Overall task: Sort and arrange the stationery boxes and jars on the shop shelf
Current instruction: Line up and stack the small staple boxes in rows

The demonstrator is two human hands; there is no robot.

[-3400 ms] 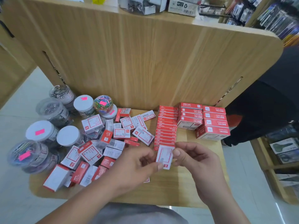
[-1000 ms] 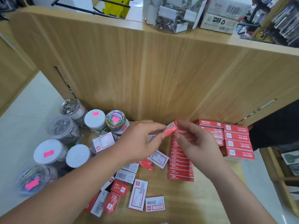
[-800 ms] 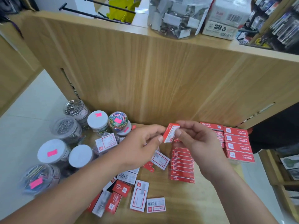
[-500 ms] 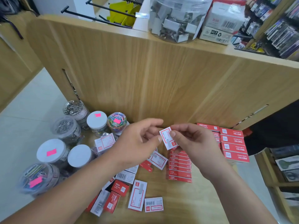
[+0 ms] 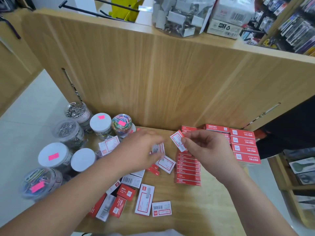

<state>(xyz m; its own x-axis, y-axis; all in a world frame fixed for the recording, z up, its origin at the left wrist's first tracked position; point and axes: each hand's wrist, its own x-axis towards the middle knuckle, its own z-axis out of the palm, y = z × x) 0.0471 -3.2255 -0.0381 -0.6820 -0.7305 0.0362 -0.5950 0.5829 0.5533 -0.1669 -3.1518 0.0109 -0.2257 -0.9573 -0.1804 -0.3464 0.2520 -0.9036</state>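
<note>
I see right hand [image 5: 205, 149] pinching 1 staple box [image 5: 177, 142] thumb-to-fingers, above far end of red row [image 5: 187, 170]. Left hand [image 5: 141, 149] left of row, blurred; finger state unclear. I'd turn box edge-on, seat flush.

Right hand [image 5: 204, 149] thumb and forefinger pinching small box [image 5: 177, 142], left hand [image 5: 139, 150] blurred, palm down, fingers extended

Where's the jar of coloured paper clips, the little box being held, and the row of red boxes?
Coloured clip jar [image 5: 121, 123]: head view, pink sticker on lid.
Held box [image 5: 177, 142]: head view, white label face.
Row of red boxes [image 5: 187, 169]: head view, middle box's edge.
</note>
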